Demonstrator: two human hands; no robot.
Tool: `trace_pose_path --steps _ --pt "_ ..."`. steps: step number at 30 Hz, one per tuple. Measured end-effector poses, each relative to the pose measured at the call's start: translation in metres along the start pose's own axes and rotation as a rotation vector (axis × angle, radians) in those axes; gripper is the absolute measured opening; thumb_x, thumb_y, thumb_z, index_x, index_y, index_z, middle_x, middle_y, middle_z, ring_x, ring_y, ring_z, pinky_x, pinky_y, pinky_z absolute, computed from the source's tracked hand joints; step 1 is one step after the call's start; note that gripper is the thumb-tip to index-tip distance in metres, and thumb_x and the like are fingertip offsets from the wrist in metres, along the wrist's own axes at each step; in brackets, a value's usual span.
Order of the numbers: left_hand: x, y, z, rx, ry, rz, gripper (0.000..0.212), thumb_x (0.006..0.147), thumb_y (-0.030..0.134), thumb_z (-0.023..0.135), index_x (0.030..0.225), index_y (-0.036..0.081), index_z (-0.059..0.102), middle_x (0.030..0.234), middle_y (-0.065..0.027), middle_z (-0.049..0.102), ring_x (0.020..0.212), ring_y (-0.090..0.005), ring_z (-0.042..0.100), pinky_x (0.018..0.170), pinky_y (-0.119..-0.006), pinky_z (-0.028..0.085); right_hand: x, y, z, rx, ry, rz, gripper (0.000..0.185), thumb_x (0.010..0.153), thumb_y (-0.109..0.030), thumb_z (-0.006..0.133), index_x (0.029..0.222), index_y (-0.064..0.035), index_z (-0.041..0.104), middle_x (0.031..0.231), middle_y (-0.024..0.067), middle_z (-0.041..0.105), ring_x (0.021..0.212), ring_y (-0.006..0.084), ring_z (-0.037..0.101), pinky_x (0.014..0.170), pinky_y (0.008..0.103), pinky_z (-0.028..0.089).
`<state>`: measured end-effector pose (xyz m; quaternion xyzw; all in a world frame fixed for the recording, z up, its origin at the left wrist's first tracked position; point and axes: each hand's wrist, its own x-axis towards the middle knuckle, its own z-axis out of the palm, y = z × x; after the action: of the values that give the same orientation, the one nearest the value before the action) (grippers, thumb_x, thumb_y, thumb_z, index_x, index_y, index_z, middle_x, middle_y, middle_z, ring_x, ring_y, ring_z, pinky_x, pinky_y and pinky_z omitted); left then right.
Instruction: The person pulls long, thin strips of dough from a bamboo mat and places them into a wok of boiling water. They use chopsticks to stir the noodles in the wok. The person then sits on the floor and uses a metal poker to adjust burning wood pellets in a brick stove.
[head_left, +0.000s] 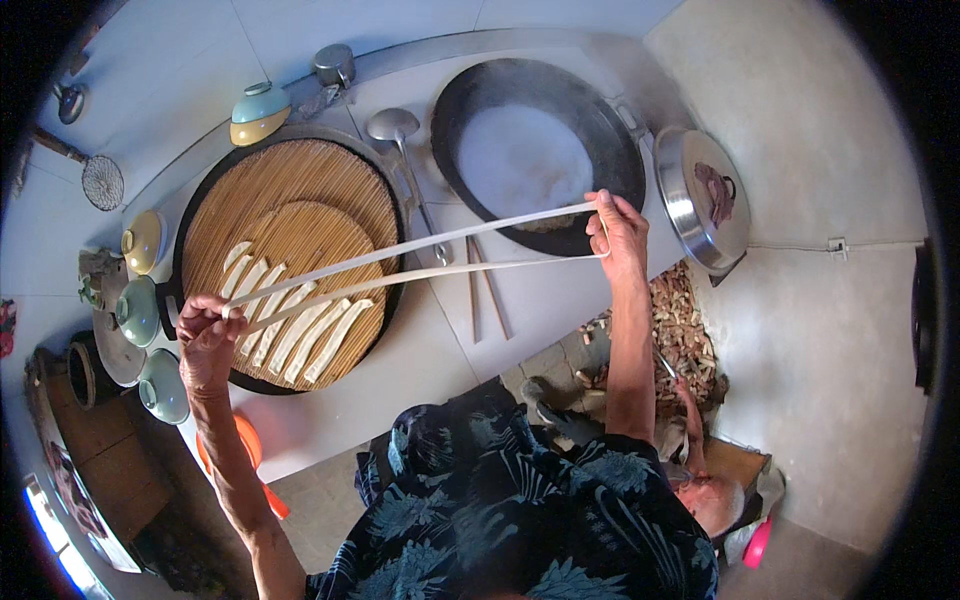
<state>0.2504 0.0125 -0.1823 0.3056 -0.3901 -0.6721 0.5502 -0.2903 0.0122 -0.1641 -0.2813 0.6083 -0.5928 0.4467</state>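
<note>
A long loop of noodle dough (427, 241) is stretched between my two hands. My left hand (208, 337) pinches one end, above the left edge of the round reed mats. My right hand (621, 229) has the other end looped around its fingers, over the near right rim of a black wok (540, 150) with whitish, steaming liquid in it. Below the strand, several flat dough strips (304, 337) lie side by side on the smaller reed mat (315, 225). That mat rests on a larger reed mat (247, 187) over a second dark pan.
A metal ladle (394, 126) and a pair of chopsticks (487, 289) lie between pan and wok. Overturned bowls (139, 311) line the left edge. A metal lid (705, 199) leans by the right wall. Another person (705, 499) sits low at right beside a pile of corn cobs (682, 330).
</note>
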Motion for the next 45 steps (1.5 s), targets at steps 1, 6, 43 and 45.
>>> trace_pose_path --steps 1,6,43,45 --pt "0.0 0.0 0.005 0.006 0.006 0.012 0.027 0.076 0.009 0.074 0.096 0.0 0.058 0.086 -0.0112 0.066 0.063 -0.0132 0.054 0.077 -0.033 0.049 0.005 0.0 -0.004 -0.04 0.008 -0.016 0.026 0.088 -0.027 0.066 0.094 -0.002 0.067 0.057 0.0023 0.056 0.037 0.0034 0.034 0.034 0.0186 0.023" --pt "0.006 -0.014 0.072 0.033 0.101 0.089 0.026 0.073 0.01 0.074 0.094 0.002 0.06 0.083 -0.011 0.065 0.063 -0.0149 0.059 0.077 -0.038 0.055 -0.001 -0.011 0.012 -0.081 -0.165 -0.069 0.031 0.093 -0.031 0.058 0.095 -0.0015 0.068 0.06 0.0023 0.059 0.049 0.0041 0.047 0.045 0.018 0.034" --pt "0.093 -0.106 0.178 0.321 0.196 -0.172 0.022 0.079 -0.004 0.056 0.1 -0.004 0.062 0.09 -0.0158 0.066 0.067 -0.0154 0.061 0.062 -0.027 0.052 0.208 -0.056 -0.26 0.08 0.053 0.187 0.026 0.083 -0.027 0.071 0.096 -0.0057 0.062 0.052 -0.0036 0.042 0.037 0.0059 0.035 0.031 0.0201 0.026" --pt "0.113 -0.11 0.194 0.35 0.221 -0.155 0.02 0.081 0.002 0.059 0.099 -0.004 0.062 0.093 -0.0125 0.065 0.072 -0.0153 0.059 0.066 -0.028 0.051 0.235 -0.053 -0.271 0.031 0.032 0.187 0.022 0.087 -0.024 0.067 0.098 -0.0049 0.063 0.058 -0.0031 0.046 0.044 0.0054 0.04 0.036 0.0192 0.031"
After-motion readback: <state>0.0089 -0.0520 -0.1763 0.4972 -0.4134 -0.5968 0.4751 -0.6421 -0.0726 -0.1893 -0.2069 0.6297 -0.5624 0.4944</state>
